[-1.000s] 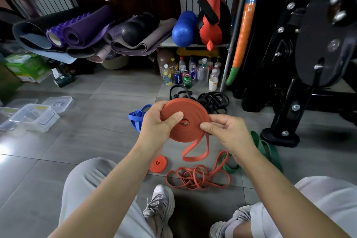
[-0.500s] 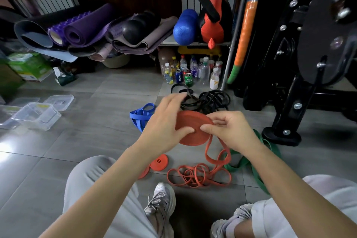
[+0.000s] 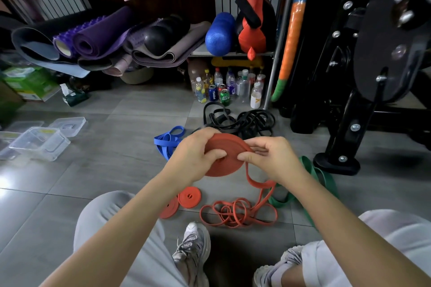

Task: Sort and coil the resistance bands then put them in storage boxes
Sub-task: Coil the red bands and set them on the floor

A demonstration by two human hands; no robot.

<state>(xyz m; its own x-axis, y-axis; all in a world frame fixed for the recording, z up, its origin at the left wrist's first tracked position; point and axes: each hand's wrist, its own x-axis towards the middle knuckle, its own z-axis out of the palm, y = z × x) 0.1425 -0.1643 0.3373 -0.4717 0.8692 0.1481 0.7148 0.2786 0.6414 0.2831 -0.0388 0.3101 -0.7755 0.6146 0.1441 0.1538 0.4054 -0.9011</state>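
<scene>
Red band (image 3: pixel 225 144), mostly coiled, held over floor (image 3: pixel 116 170) btw both hands: L hand (image 3: pixel 194 159) grips the disc, thumb seemingly at centre; R hand (image 3: pixel 274 158) pinches rim where loose tail (image 3: pixel 257 183) drops. Light, soft, springy rubber, likely unwinds if freed; clamp flat faces, not edge.

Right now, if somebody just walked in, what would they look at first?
The big orange coil in the middle, gripped by the left hand and pinched by the right hand, with its loose tail hanging towards an orange tangle on the floor. Then the black bands heaped just behind it, and the clear storage boxes at far left.
</scene>
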